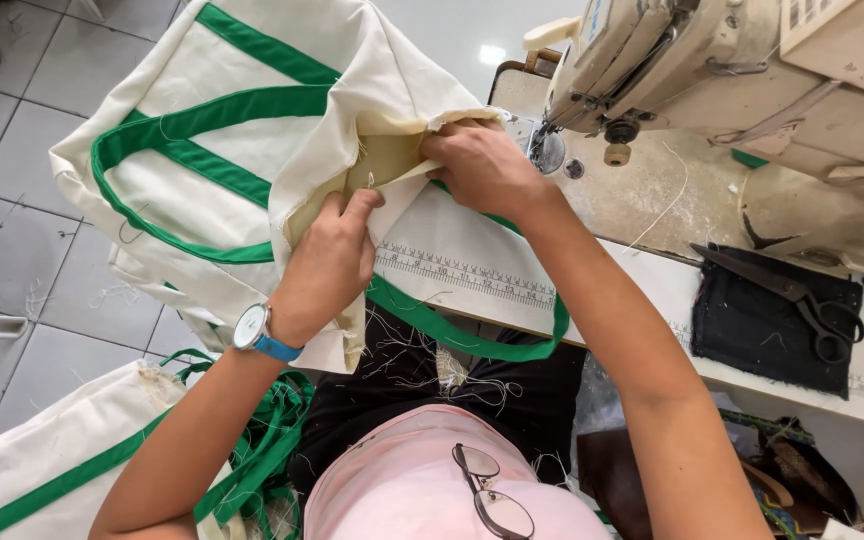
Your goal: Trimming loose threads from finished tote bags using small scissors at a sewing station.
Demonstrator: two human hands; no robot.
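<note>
Gripping the raw upper edge of a cream canvas bag (252, 120) with green trim, both hands work close together at its opening, just in front of the sewing machine (712, 70). The left hand (327, 265), with a blue-strapped wristwatch (252, 328) on its wrist, pinches the folded fabric edge from below, fingers curled shut on the cloth. The right hand (482, 165) clamps the same edge a little farther on, nearest the machine's needle area, knuckles up. The bag's body spreads away to the left of the hands, hanging off the table, while one green handle (472, 340) loops down beneath the right forearm across a printed ruler strip (462, 272) on the table edge (672, 290). To the right of the right arm, a pair of black scissors (802, 300) lies on a dark cloth pad (752, 335). Below the left forearm, more cream fabric with green webbing (62, 460) is piled near the floor. A pair of glasses (492, 495) hangs at the person's pink shirt front.
</note>
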